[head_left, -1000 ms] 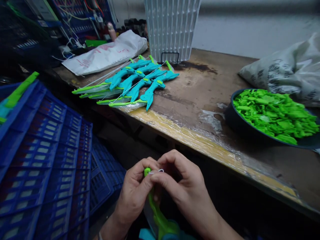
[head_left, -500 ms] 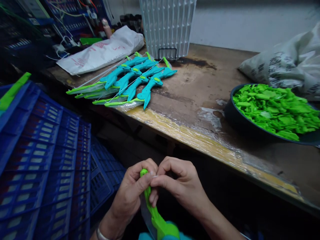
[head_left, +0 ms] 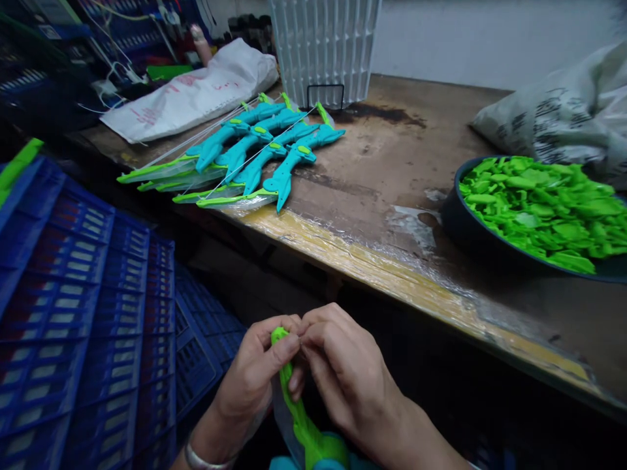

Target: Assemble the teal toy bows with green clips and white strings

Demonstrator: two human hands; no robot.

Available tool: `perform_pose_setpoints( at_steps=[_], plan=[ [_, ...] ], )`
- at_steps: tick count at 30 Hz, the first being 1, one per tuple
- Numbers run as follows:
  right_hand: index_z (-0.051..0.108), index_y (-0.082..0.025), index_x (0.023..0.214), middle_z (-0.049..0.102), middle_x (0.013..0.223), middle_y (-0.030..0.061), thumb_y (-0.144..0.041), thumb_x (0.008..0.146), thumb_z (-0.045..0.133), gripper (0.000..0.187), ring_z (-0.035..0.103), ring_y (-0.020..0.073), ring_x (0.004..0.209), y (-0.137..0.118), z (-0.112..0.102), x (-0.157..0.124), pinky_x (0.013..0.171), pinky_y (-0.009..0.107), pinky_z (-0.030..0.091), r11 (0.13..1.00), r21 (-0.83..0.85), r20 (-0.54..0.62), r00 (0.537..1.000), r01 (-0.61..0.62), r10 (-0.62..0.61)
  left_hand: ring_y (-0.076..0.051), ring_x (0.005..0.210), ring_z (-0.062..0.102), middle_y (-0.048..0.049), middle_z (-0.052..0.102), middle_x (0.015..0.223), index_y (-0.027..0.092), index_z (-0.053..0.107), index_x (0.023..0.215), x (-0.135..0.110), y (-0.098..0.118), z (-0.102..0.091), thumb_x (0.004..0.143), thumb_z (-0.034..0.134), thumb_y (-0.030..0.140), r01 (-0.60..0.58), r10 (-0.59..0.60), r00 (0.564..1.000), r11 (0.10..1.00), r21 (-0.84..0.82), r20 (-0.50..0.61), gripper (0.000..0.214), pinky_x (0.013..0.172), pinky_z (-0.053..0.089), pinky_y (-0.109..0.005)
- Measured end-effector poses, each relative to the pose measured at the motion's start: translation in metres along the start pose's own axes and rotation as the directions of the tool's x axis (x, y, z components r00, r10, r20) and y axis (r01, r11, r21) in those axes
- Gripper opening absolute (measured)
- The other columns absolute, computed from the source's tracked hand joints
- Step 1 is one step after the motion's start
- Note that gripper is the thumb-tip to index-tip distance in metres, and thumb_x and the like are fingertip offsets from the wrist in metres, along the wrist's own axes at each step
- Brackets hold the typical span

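My left hand [head_left: 252, 378] is closed round the upper end of a green toy bow limb [head_left: 298, 418], thumb pressed near its tip. Against that same tip my right hand [head_left: 343, 375] pinches with curled fingers, apparently on a thin white string that barely shows. The bow's teal grip peeks out at the bottom edge. Both hands sit low, in front of the table's edge.
Several finished teal-and-green toy bows [head_left: 245, 160] lie fanned out on the worn wooden table [head_left: 372, 196]. A dark bowl [head_left: 458, 228] of green plastic parts [head_left: 539, 209] stands at right. Blue crates [head_left: 88, 307] stand at left, a white ribbed basket [head_left: 323, 46] and bags behind.
The small white string loop seen earlier at the bow tip no longer shows. My right fingers have closed in tighter against the tip. The view shifted slightly.
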State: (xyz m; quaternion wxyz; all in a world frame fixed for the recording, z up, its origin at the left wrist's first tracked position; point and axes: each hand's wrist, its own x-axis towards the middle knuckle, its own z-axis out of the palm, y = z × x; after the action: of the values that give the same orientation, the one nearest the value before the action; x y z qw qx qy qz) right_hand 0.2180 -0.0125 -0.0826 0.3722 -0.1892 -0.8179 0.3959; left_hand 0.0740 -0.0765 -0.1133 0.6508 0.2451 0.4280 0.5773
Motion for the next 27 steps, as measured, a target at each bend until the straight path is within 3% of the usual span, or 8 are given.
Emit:
perform_pose_setpoints(
  at_steps=[4,6,8,11,14,21,27],
  plan=[
    [0.052,-0.018,0.089,0.060,0.084,0.0052,-0.009,0.099,0.040,0.018,0.057,0.0166,0.078,0.001,0.004,-0.005,0.069,0.031,0.050,0.993,-0.084,-0.035,0.996,-0.085,0.082,-0.010,0.041,0.050,0.0020,0.054,0.053,0.016,0.060,0.071,0.001,-0.002,0.003,0.089,0.072,0.037,-0.040,0.044,0.996,0.998,0.043,-0.083,0.030,0.041,0.042,-0.020],
    [0.051,-0.019,0.087,0.059,0.081,0.0033,-0.014,0.099,0.043,0.016,0.059,0.0148,0.074,0.000,0.004,-0.008,0.066,0.029,0.051,0.972,0.016,-0.039,0.971,-0.234,0.234,-0.010,0.042,0.051,0.0021,0.055,0.056,0.016,0.061,0.072,0.002,-0.002,0.004,0.089,0.071,0.034,-0.076,0.083,0.993,0.994,0.085,-0.080,0.026,0.043,0.043,-0.021],
    [0.050,-0.020,0.087,0.062,0.079,0.0009,-0.019,0.101,0.046,0.014,0.062,0.0125,0.069,0.000,0.002,-0.009,0.062,0.025,0.052,0.897,0.200,0.016,0.916,-0.395,0.400,-0.009,0.043,0.052,0.0021,0.056,0.060,0.016,0.062,0.072,0.003,-0.002,0.004,0.089,0.072,0.032,-0.095,0.103,0.993,0.988,0.121,-0.064,0.025,0.042,0.044,-0.021],
    [0.049,-0.021,0.091,0.064,0.075,-0.0017,-0.023,0.104,0.045,0.014,0.065,0.0108,0.065,0.001,-0.002,-0.008,0.062,0.023,0.053,0.764,0.385,0.135,0.850,-0.518,0.509,-0.010,0.043,0.054,0.0019,0.057,0.063,0.015,0.063,0.073,0.005,-0.001,0.002,0.090,0.071,0.031,-0.067,0.077,0.996,0.982,0.175,-0.048,0.024,0.043,0.045,-0.022],
    [0.050,-0.021,0.091,0.063,0.075,-0.0029,-0.024,0.104,0.045,0.014,0.062,0.0097,0.065,0.004,-0.006,-0.007,0.063,0.022,0.051,0.774,0.347,0.141,0.846,-0.529,0.515,-0.012,0.045,0.057,0.0020,0.057,0.059,0.015,0.063,0.076,0.006,0.000,-0.001,0.091,0.070,0.030,-0.019,0.026,0.999,0.978,0.210,-0.030,0.022,0.047,0.048,-0.024],
    [0.054,-0.020,0.087,0.058,0.085,0.0003,-0.019,0.102,0.046,0.017,0.058,0.0112,0.075,0.008,-0.001,-0.011,0.067,0.023,0.048,0.863,0.196,0.042,0.883,-0.467,0.468,-0.013,0.047,0.058,0.0020,0.058,0.053,0.016,0.062,0.080,0.004,0.000,-0.005,0.093,0.067,0.037,0.064,-0.058,0.998,0.962,0.264,-0.032,0.025,0.051,0.048,-0.024],
    [0.052,-0.020,0.090,0.056,0.083,-0.0010,-0.025,0.104,0.045,0.017,0.060,0.0087,0.063,0.007,0.013,-0.020,0.060,0.021,0.054,0.801,0.359,0.017,0.862,-0.479,0.507,-0.010,0.043,0.050,0.0029,0.053,0.051,0.017,0.055,0.077,0.003,-0.008,-0.002,0.092,0.065,0.041,0.144,-0.142,0.990,0.985,0.097,-0.019,0.030,0.046,0.040,-0.020]
  ],
)
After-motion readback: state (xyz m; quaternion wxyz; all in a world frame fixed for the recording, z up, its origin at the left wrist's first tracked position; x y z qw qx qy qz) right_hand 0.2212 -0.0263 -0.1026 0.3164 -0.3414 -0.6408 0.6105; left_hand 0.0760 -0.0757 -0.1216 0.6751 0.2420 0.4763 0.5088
